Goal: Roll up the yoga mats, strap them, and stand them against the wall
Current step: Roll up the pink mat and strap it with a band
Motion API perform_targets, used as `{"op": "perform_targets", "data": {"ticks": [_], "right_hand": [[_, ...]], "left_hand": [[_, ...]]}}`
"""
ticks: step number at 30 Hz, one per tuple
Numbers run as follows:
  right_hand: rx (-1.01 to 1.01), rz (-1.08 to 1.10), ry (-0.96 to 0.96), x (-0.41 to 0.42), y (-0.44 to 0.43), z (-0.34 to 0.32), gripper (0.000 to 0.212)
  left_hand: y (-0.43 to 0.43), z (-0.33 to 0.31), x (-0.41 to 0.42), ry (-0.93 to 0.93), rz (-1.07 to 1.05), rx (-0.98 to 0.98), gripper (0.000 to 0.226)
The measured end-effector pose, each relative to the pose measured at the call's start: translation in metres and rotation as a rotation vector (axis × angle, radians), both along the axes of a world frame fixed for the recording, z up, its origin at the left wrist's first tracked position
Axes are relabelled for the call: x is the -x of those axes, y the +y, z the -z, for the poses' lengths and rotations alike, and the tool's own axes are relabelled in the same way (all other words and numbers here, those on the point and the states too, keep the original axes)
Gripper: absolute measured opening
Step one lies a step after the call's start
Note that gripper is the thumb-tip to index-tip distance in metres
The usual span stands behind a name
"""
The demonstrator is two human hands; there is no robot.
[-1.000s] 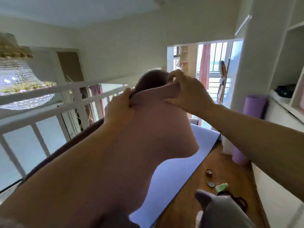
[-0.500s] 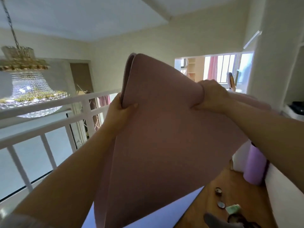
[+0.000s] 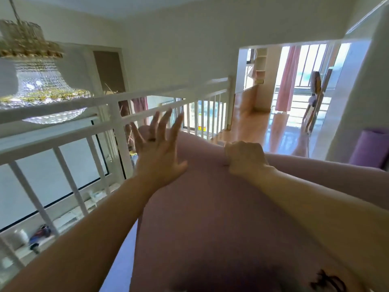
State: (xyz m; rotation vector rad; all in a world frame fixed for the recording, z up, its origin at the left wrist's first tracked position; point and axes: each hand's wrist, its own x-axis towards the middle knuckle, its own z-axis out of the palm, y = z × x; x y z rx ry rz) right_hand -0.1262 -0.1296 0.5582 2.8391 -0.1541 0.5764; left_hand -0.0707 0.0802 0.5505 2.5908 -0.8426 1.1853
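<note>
At the mat's top edge, our right grip (image 3: 245, 158) is a tight fist, fingers curled over a bunched fold of the pink mat (image 3: 210, 218). Left grip (image 3: 160, 148) is wide open with fingers splayed and holds nothing. The heel of its palm is by the mat's left edge; we can't tell if it touches.

So the mat hangs from one point, draped in the air in front of us. Its lower end is out of view.

Our read of the step: get this mat flat so we can roll it. It's not rolled or strapped yet.

How we'd do it well:
- Put the left grip on the top edge, well apart from the right, so the edge runs straight. A one-point hold bunches the foam and leaves a crease.
- Lower it evenly. The blue mat (image 3: 124, 249) lies under it, so we either land square on it or clear of it, not half across.
- Start the roll tight at one short end and keep the side edges flush, or it will telescope.
- The railing (image 3: 117, 106) is close on our left, so we keep the swing away from it. A mat over the rail likely drops a level.

The purple roll (image 3: 370, 148) stands by the wall (image 3: 353, 114) on the right, which looks like the parking spot. The dark tangle (image 3: 328, 281) at lower right may be a strap; we can't tell.
</note>
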Motion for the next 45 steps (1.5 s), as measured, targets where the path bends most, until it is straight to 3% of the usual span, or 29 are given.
{"op": "perform_targets", "data": {"ticks": [2,4,6,8,12,18,24,28,33,38,43,45], "right_hand": [[0.0,-0.039,0.015,-0.013,0.01,0.02,0.026],[-0.006,-0.082,0.035,-0.025,0.019,0.042,0.026],[-0.019,-0.115,0.059,-0.035,0.021,0.062,0.031],[-0.06,-0.119,0.1,-0.042,0.015,0.078,0.05],[-0.114,-0.03,0.193,-0.047,-0.021,0.098,0.094],[-0.02,0.079,0.07,-0.048,-0.052,0.107,0.07],[-0.036,-0.03,-0.085,-0.026,-0.059,0.086,0.044],[-0.096,-0.032,-0.009,0.01,-0.05,0.094,0.044],[-0.136,-0.054,0.091,0.064,-0.032,0.1,0.046],[-0.235,-0.179,0.143,0.12,0.005,0.101,0.055],[-0.284,-0.15,0.284,0.164,0.008,0.091,0.081],[-0.24,-0.107,0.322,0.174,0.008,0.088,0.076]], "left_hand": [[-0.012,0.013,-0.008,0.196,-0.069,-0.332,0.102],[-0.022,0.028,-0.024,0.36,-0.081,-0.423,0.089],[-0.025,0.046,-0.037,0.412,-0.046,-0.403,0.07],[-0.024,0.066,-0.049,0.416,-0.018,-0.356,0.056],[-0.021,0.097,-0.068,0.402,-0.043,-0.268,0.056],[-0.033,0.103,-0.083,0.185,-0.079,-0.214,0.056],[-0.036,0.084,-0.064,0.084,-0.03,-0.185,0.033],[-0.03,0.078,-0.026,0.193,-0.031,-0.277,0.029],[-0.029,0.068,0.037,0.495,-0.002,-0.524,0.073],[-0.037,0.074,0.113,0.317,0.256,-0.523,0.064],[-0.021,0.085,0.142,0.27,0.307,-0.541,0.051],[-0.022,0.088,0.151,0.258,0.311,-0.525,0.048]]}}
